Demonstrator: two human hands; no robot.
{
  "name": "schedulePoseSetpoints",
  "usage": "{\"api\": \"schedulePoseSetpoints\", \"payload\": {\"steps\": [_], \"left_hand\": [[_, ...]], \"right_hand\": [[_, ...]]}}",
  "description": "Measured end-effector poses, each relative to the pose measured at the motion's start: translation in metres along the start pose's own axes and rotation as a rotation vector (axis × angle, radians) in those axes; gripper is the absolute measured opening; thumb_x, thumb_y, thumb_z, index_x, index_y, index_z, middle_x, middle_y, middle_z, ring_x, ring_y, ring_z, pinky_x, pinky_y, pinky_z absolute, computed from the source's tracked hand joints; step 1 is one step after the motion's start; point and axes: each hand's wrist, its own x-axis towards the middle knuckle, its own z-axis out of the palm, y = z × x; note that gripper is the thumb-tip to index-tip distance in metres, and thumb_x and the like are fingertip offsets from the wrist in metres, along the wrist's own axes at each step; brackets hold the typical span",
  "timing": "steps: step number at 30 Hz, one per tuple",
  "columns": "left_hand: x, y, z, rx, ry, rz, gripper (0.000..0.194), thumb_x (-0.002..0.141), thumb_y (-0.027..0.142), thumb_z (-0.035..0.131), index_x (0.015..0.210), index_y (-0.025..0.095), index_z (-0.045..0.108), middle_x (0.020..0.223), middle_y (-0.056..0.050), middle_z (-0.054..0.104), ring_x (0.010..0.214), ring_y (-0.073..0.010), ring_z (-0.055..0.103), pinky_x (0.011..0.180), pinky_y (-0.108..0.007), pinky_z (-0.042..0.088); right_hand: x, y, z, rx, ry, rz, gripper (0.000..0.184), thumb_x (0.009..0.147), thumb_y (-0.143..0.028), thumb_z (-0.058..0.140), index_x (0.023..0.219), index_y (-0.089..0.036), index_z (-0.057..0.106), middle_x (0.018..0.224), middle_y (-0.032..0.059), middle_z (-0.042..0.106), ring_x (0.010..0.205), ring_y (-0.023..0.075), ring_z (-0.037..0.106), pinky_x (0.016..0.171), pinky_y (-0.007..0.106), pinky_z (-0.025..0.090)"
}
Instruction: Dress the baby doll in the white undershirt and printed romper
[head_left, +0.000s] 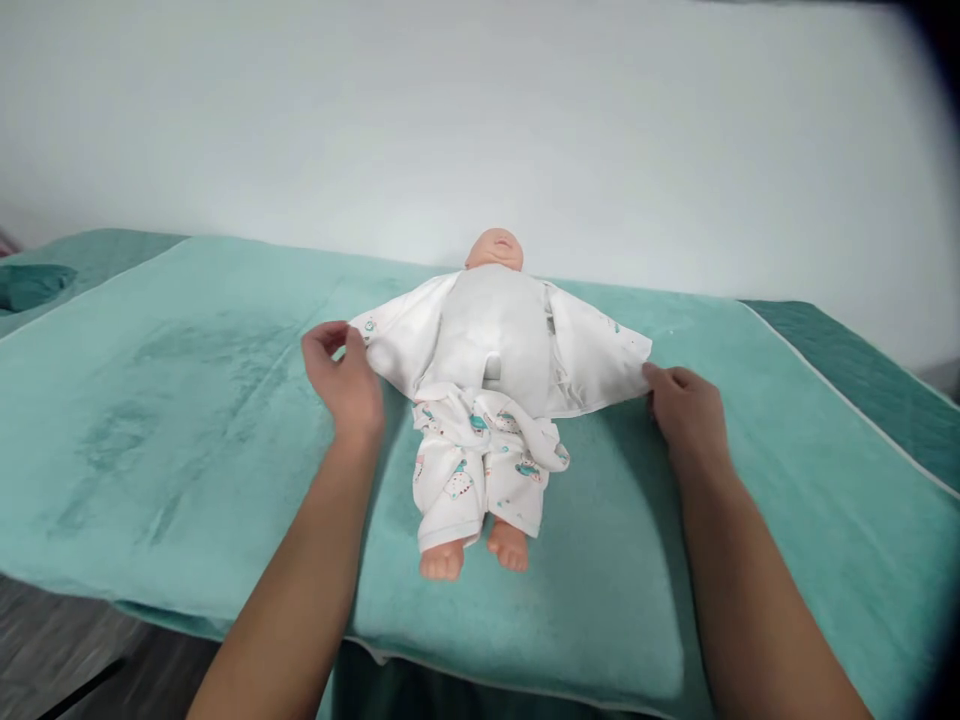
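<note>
A baby doll [491, 315] lies on its back, feet toward me, its pale torso bare. Its white baby shirt [600, 350] is spread out to both sides. At the left, my left hand [343, 375] pinches the shirt's outer corner with the fingers curled. My right hand [684, 405] grips the opposite corner between thumb and fingers, so the cloth is drawn out taut. White printed trousers [454, 480] cover the doll's legs, bunched at the waist, and both bare feet stick out below. The doll's arms cannot be made out.
Beneath the doll is a padded bed with a teal cover [225, 450]. A white wall [480, 120] rises behind its far edge. Darker green cloth [847, 350] shows at the right side, and dark floor [60, 640] at the lower left.
</note>
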Motion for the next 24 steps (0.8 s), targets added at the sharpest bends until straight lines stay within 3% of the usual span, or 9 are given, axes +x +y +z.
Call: {"api": "schedulePoseSetpoints", "payload": {"steps": [2, 5, 8, 11, 14, 19, 24], "left_hand": [[-0.01, 0.011, 0.001, 0.0, -0.318, -0.035, 0.012, 0.081, 0.024, 0.065, 0.092, 0.02, 0.063, 0.087, 0.0, 0.06, 0.076, -0.0122, 0.057, 0.069, -0.025, 0.046], [-0.016, 0.029, -0.006, 0.063, -0.904, -0.21, 0.015, 0.077, 0.031, 0.072, 0.086, 0.02, 0.069, 0.075, 0.0, 0.059, 0.064, -0.0118, 0.052, 0.058, -0.024, 0.04], [-0.009, 0.04, -0.016, 0.107, -1.207, -0.231, 0.014, 0.077, 0.032, 0.074, 0.083, 0.02, 0.073, 0.081, -0.003, 0.06, 0.069, -0.0129, 0.052, 0.061, -0.024, 0.042], [0.0, 0.043, -0.023, 0.129, -1.363, -0.204, 0.018, 0.074, 0.03, 0.075, 0.09, 0.024, 0.078, 0.096, -0.005, 0.058, 0.076, -0.0148, 0.054, 0.066, -0.026, 0.047], [0.007, 0.045, -0.025, 0.19, -1.509, -0.125, 0.03, 0.07, 0.028, 0.077, 0.1, 0.03, 0.079, 0.102, -0.005, 0.055, 0.08, -0.0158, 0.053, 0.071, -0.027, 0.051], [0.009, 0.05, -0.026, 0.197, -1.682, -0.088, 0.015, 0.068, 0.031, 0.08, 0.081, 0.024, 0.077, 0.105, -0.006, 0.053, 0.086, -0.0175, 0.054, 0.076, -0.027, 0.052], [0.005, 0.049, -0.026, 0.14, -1.61, -0.127, 0.014, 0.07, 0.031, 0.08, 0.071, 0.02, 0.071, 0.096, -0.006, 0.055, 0.082, -0.0172, 0.052, 0.074, -0.028, 0.048]], "right_hand": [[-0.012, 0.0, 0.0, -0.146, -0.038, -0.129, 0.041, 0.084, -0.046, 0.063, 0.054, -0.021, 0.05, 0.051, -0.003, 0.043, 0.055, 0.014, 0.038, 0.054, 0.03, 0.029], [-0.036, -0.009, 0.008, -0.018, -0.165, -0.291, 0.039, 0.088, -0.048, 0.061, 0.061, -0.021, 0.053, 0.054, -0.0042, 0.046, 0.055, 0.013, 0.04, 0.056, 0.029, 0.032], [-0.055, -0.018, 0.015, 0.153, -0.364, -0.417, 0.032, 0.091, -0.046, 0.062, 0.072, -0.02, 0.058, 0.059, -0.004, 0.052, 0.057, 0.0129, 0.045, 0.057, 0.028, 0.036], [-0.065, -0.024, 0.016, 0.212, -0.614, -0.572, 0.021, 0.089, -0.039, 0.066, 0.08, -0.02, 0.064, 0.076, 0.0, 0.062, 0.071, 0.0147, 0.056, 0.067, 0.029, 0.044], [-0.068, -0.027, 0.013, 0.255, -0.812, -0.654, 0.014, 0.088, -0.033, 0.07, 0.082, -0.021, 0.065, 0.085, 0.0014, 0.064, 0.078, 0.0154, 0.058, 0.072, 0.03, 0.046], [-0.072, -0.029, 0.009, 0.336, -0.856, -0.704, 0.014, 0.083, -0.027, 0.077, 0.088, -0.023, 0.065, 0.091, 0.0014, 0.06, 0.081, 0.0147, 0.058, 0.073, 0.03, 0.048], [-0.077, -0.031, 0.007, 0.234, -0.888, -0.73, 0.016, 0.084, -0.029, 0.077, 0.094, -0.023, 0.065, 0.095, 0.0028, 0.061, 0.081, 0.0147, 0.057, 0.074, 0.03, 0.049]]}}
